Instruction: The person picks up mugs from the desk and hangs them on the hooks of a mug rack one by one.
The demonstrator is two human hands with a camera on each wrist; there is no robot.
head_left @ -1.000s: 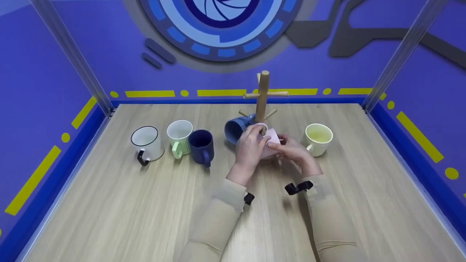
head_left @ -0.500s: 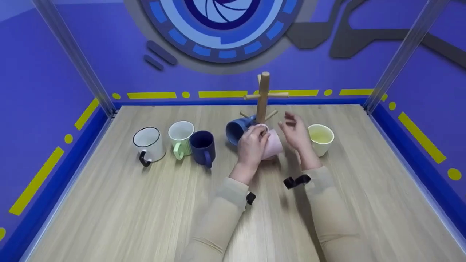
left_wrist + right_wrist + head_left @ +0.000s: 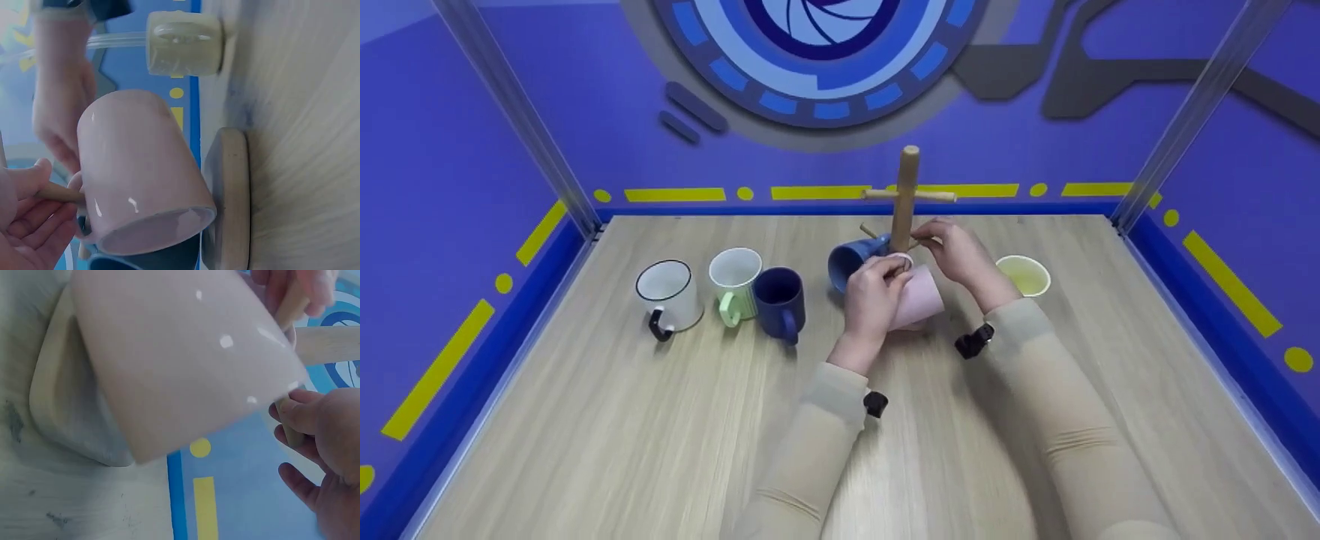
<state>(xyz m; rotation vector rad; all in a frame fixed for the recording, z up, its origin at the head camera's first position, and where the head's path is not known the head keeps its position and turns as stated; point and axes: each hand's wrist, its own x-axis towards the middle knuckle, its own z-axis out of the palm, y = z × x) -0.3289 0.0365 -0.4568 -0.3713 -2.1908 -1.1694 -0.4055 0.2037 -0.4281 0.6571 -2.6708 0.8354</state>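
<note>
Reaching in from the bottom of the head frame, two beige sleeves (image 3: 810, 457) lie over the wood-grain table (image 3: 675, 457), a black wrist device (image 3: 876, 403) at each cuff. The left hand (image 3: 873, 298), at centre, pinches a front peg (image 3: 59, 193) of the wooden mug rack (image 3: 907, 199) between thumb and fingers. The pink mug (image 3: 919, 298) is at centre, just right of that hand, tilted, its handle at this peg; whether the peg passes fully through the loop cannot be told. In the left wrist view, the rack's base (image 3: 235, 191) shows just beside the mug; contact is unclear.

Left of centre, a dark blue mug (image 3: 778, 300) stands upright near a pale green mug (image 3: 739, 289); farther left stands a white mug (image 3: 669, 300) with a black rim and handle. Right of centre, a pale yellow mug (image 3: 1024, 276) is partly hidden by the right arm. A blue mug (image 3: 847, 264) sits tilted beside the rack post, mouth facing left. The right hand (image 3: 962, 256), right of the post, pinches a second peg (image 3: 291, 430) between thumb and fingers. Behind everything stands a blue-purple panel (image 3: 802, 165) with yellow markings.
</note>
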